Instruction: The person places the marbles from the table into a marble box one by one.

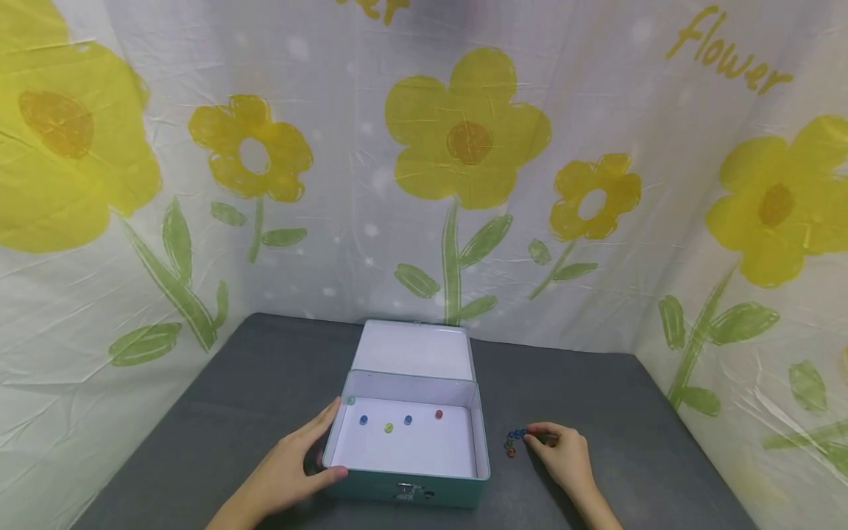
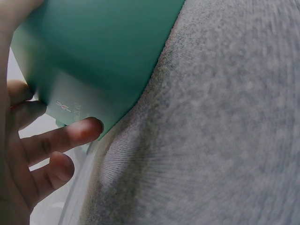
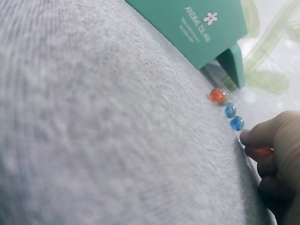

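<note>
A green tin box (image 1: 404,487) with a white inside stands on the dark cloth, its lid (image 1: 414,350) tilted back. My left hand (image 1: 285,460) rests on the box's left front corner, thumb over the front rim and fingers along the left wall. In the left wrist view, fingertips (image 2: 86,130) lie near the green side. Several glass marbles lie spread inside, among them a yellow one (image 1: 389,428) and a red one (image 1: 439,414). Right of the box, my right hand (image 1: 562,453) pinches a blue marble at its thumb and fingertip. Beside it sit an orange marble (image 3: 218,96) and blue marbles (image 3: 230,110).
The grey cloth-covered table (image 1: 563,383) extends on both sides of the box. Behind and beside it hang white curtains (image 1: 344,243) printed with yellow flowers. The raised lid stands close to the back curtain.
</note>
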